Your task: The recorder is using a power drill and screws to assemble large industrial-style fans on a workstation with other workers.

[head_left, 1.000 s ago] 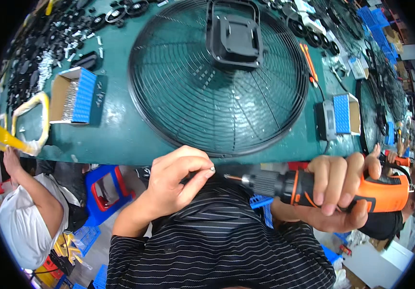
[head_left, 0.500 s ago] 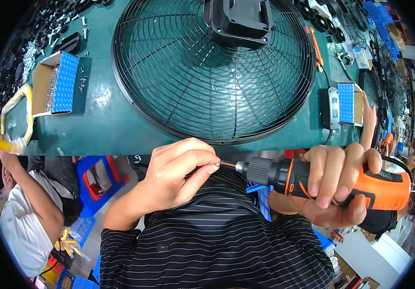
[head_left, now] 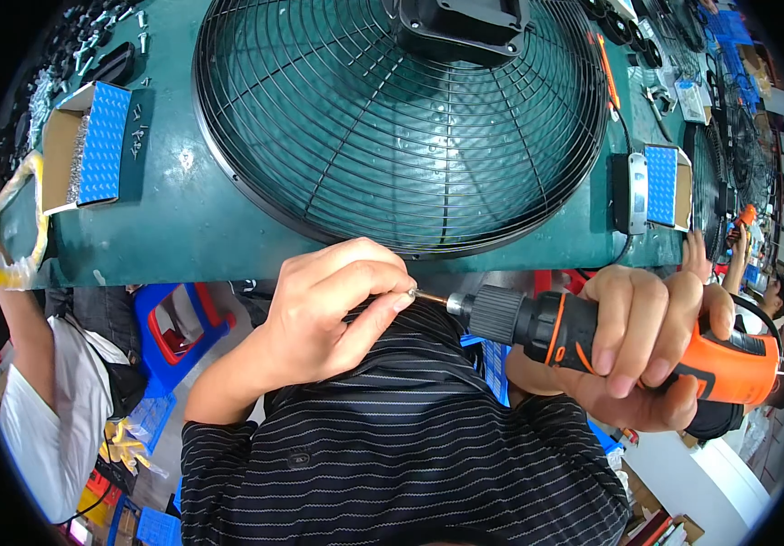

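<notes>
While the left hand (head_left: 328,314) pinches a small screw (head_left: 411,293) onto the bit, fingers closed on it | right hand (head_left: 642,350) wrapped tight around the orange drill (head_left: 610,341), below the fan guard (head_left: 401,123) on the table (head_left: 182,218) | risk: a trigger squeeze could nip fingertips; screw may drop.

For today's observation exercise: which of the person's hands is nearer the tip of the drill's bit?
Left. The left hand pinches at the bit tip; the right hand grips the orange drill body, farther back.
</notes>
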Demonstrator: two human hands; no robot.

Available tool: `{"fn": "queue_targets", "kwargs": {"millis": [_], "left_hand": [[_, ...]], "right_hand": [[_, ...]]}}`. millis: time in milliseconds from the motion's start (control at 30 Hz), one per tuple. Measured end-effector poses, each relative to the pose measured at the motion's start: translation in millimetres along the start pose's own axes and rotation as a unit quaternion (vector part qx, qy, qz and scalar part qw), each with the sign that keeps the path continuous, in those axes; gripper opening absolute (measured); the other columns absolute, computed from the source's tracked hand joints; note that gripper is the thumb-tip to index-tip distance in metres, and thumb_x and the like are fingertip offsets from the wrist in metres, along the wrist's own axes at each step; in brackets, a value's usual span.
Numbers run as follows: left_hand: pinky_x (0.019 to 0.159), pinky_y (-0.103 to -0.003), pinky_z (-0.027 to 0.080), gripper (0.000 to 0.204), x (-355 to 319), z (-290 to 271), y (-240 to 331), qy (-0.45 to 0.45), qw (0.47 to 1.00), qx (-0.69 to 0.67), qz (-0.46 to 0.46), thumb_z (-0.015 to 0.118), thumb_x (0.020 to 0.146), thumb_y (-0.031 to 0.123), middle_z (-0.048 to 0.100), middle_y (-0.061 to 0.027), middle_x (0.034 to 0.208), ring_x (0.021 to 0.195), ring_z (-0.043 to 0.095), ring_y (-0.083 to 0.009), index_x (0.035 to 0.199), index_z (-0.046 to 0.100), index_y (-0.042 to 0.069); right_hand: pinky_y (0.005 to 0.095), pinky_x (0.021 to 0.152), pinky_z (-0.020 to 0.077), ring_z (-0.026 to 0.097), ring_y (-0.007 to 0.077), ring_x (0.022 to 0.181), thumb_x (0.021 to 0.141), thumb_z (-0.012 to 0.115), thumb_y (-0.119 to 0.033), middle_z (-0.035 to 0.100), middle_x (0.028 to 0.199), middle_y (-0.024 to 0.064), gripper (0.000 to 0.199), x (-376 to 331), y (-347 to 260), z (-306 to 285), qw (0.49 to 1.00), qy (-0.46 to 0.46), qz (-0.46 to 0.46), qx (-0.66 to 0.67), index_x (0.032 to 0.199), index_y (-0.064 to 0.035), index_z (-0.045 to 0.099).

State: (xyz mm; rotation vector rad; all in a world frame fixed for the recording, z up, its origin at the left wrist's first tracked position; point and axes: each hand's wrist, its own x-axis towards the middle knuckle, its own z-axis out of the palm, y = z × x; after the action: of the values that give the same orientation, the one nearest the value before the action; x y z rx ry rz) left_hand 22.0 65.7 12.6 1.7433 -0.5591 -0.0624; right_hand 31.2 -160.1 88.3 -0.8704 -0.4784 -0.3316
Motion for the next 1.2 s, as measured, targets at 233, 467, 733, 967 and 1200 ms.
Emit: {"fn": "queue_targets", "kwargs": {"millis": [233, 467, 733, 967, 1200], "left_hand": [[0.053, -0.025, 0.048, 0.013, -1.5, 1.8, -1.9, -0.013, 0.999, -0.036, -0.009, 0.069, 0.080, -0.007, 0.067, -0.0105, 0.087, 0.065, 0.062, -0.0154, 0.090, 0.065, 0.000], [0.055, -0.028, 0.050, 0.013, -2.3, 0.9, -3.7, -0.044, 0.998, -0.052, -0.004, 0.070, 0.079, -0.006, 0.067, -0.0100, 0.086, 0.065, 0.065, -0.0179, 0.089, 0.065, 0.000], [0.054, -0.031, 0.051, 0.020, -4.4, 10.8, -9.2, -0.012, 0.995, 0.070, 0.075, 0.075, 0.070, -0.004, 0.067, -0.0105, 0.086, 0.065, 0.066, -0.0224, 0.087, 0.065, -0.001], [0.071, -0.036, 0.050, 0.030, -13.2, 15.4, -5.6, 0.076, 0.968, 0.216, 0.105, 0.084, 0.064, 0.006, 0.064, -0.0097, 0.094, 0.087, 0.063, -0.0308, 0.086, 0.064, 0.005], [0.099, -0.049, 0.036, 0.043, -7.8, 24.8, -17.3, 0.187, 0.913, 0.357, 0.069, 0.091, 0.062, 0.024, 0.053, -0.0153, 0.121, 0.125, 0.043, -0.0429, 0.084, 0.056, 0.013]], "right_hand": [[0.0284, 0.051, 0.0547, 0.062, 0.0153, 0.057, 0.087, 0.066, -0.014, 0.059, 0.080, 0.0069, 0.044, 4.9, 1.9, -7.7, 0.999, -0.046, 0.012, 0.015, 0.123, -0.0052, 0.042], [0.0289, 0.049, 0.0557, 0.063, 0.0159, 0.054, 0.087, 0.069, -0.013, 0.061, 0.077, 0.0072, 0.042, 9.9, 2.9, -10.4, 0.995, -0.087, 0.037, 0.042, 0.119, -0.0061, 0.042], [0.0246, 0.051, 0.0601, 0.064, 0.0126, 0.053, 0.077, 0.072, -0.008, 0.062, 0.074, 0.0056, 0.044, 2.1, 2.3, -5.5, 0.992, -0.116, 0.046, 0.007, 0.113, -0.0034, 0.047], [0.0242, 0.051, 0.0595, 0.064, 0.0131, 0.052, 0.078, 0.073, -0.008, 0.062, 0.073, 0.0047, 0.043, 1.8, 4.2, -4.9, 0.992, -0.118, 0.034, -0.018, 0.113, -0.0043, 0.048], [0.0246, 0.049, 0.0561, 0.064, 0.0134, 0.055, 0.080, 0.072, -0.011, 0.062, 0.076, 0.0070, 0.045, 10.4, 19.6, -4.3, 0.978, -0.182, 0.049, -0.087, 0.117, -0.0052, 0.048]]}}
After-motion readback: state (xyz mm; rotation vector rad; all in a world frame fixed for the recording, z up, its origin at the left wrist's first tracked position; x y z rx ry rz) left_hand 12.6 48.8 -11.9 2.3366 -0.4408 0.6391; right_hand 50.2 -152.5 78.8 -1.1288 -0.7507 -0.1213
